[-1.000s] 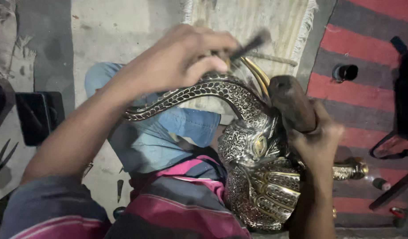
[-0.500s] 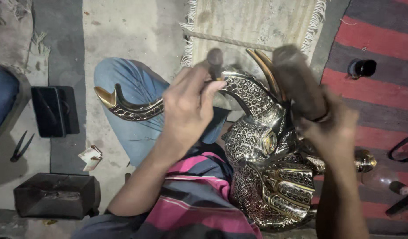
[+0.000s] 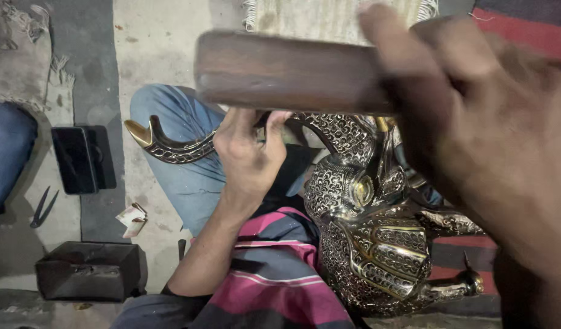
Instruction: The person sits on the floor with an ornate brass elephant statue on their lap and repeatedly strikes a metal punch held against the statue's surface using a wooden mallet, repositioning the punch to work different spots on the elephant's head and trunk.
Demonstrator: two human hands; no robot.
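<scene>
The right hand (image 3: 481, 140) has risen close to the camera since a moment ago, fist closed around a wooden mallet (image 3: 292, 73); the left hand (image 3: 250, 152) pinches a small tool against the ornate metal elephant (image 3: 366, 231) on the lap.

Bare concrete floor (image 3: 165, 55), pretty dusty and dim. Fringed pale mat (image 3: 329, 15) at the top edge, red striped rug (image 3: 524, 24) top right, black case (image 3: 84, 158) and pliers (image 3: 43, 207) left.
</scene>
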